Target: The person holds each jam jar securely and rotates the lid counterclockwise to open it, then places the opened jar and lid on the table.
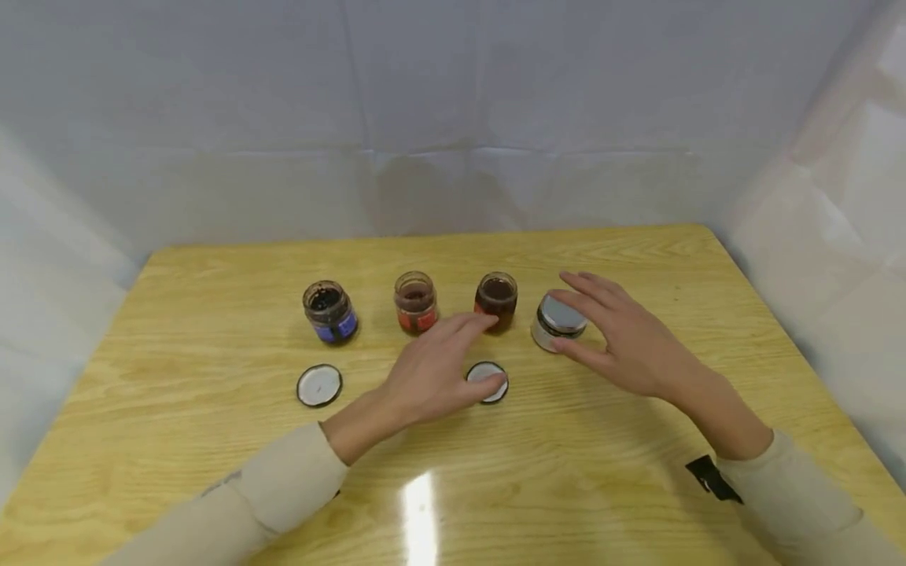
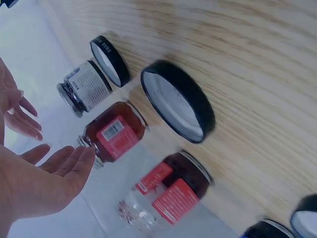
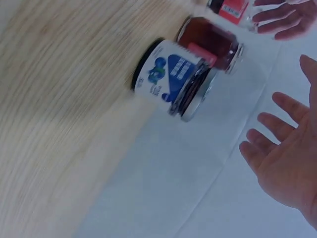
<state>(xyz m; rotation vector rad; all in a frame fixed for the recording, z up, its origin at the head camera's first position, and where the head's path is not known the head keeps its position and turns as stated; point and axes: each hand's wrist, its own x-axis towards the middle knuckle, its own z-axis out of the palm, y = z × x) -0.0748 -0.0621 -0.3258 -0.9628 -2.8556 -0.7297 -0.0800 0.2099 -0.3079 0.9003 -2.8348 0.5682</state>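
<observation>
My right hand [image 1: 637,342] is spread beside and above a white-labelled blueberry jar [image 3: 166,74], which has a silver lid [image 1: 564,312] on top; in the right wrist view the fingers are apart from it. My left hand [image 1: 435,377] reaches with extended fingers near an uncovered dark red jar [image 1: 497,292] and holds nothing. Below that hand lies an upturned lid [image 1: 481,373]. A second upturned lid [image 2: 203,116] shows large in the left wrist view; in the head view the left hand hides it.
Left of the hands stand another uncovered red-labelled jar [image 1: 415,295] and an uncovered blue-labelled jar [image 1: 331,313]. An upturned lid [image 1: 319,385] lies in front of the latter. The wooden table [image 1: 602,487] meets white sheeting [image 1: 453,189] behind and at the sides.
</observation>
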